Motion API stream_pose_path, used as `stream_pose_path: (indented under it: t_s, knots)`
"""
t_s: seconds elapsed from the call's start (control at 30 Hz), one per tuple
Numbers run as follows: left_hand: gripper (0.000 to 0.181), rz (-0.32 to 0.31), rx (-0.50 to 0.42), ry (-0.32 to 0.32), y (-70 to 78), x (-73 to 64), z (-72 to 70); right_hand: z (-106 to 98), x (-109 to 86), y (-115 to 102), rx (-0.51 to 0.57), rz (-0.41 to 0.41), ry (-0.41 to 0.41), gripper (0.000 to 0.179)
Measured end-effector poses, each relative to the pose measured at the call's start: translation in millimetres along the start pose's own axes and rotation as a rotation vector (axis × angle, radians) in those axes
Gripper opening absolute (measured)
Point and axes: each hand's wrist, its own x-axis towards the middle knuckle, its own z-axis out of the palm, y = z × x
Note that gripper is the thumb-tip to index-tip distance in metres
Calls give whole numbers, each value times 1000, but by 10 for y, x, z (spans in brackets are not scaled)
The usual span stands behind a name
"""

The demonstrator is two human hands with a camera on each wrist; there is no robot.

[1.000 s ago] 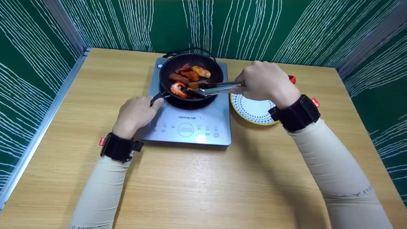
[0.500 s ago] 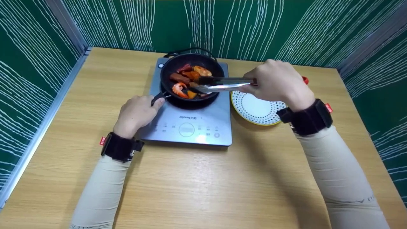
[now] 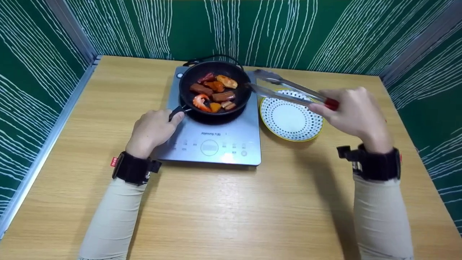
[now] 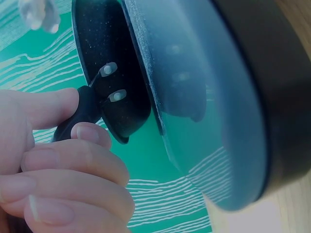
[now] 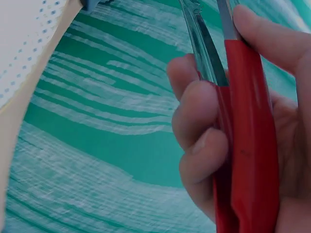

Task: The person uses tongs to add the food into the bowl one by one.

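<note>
My left hand (image 3: 153,128) grips the black handle (image 4: 87,108) of a frying pan (image 3: 243,74). Inside the pan lie an orange-red shrimp (image 3: 200,103), brown slabs (image 3: 223,96), a yellowish piece (image 3: 227,81) and other bits of food. In my right hand (image 3: 355,112) is a pair of metal tongs (image 3: 288,95) with red grips (image 5: 250,136); fingers and thumb curl round them. The tongs' tips are apart, near the pan's right rim, with nothing seen between them. Below the tongs sits a white plate (image 3: 290,117) with dark dots and a yellow rim.
The pan stands on a silver induction cooker (image 3: 234,133), its black cord (image 3: 216,56) looping behind. Under everything is a wooden table (image 3: 216,209). Green walls (image 3: 195,29) with white streaks close in the back and both sides.
My right hand has moved right and toward me, drawing the tongs out of the pan; their tips have spread apart. A brown slab now shows uncovered in the pan. The left hand holds still.
</note>
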Motion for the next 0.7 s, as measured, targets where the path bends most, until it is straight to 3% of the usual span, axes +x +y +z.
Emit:
stream_pose_path:
  t_s: [0.33, 0.7]
  knots:
    - [56, -6, -13, -8, 7, 3, 4, 302, -278, 573, 30, 220, -50, 65]
    - [56, -9, -12, 2, 3, 2, -2, 481, -326, 855, 81, 277, -129, 72]
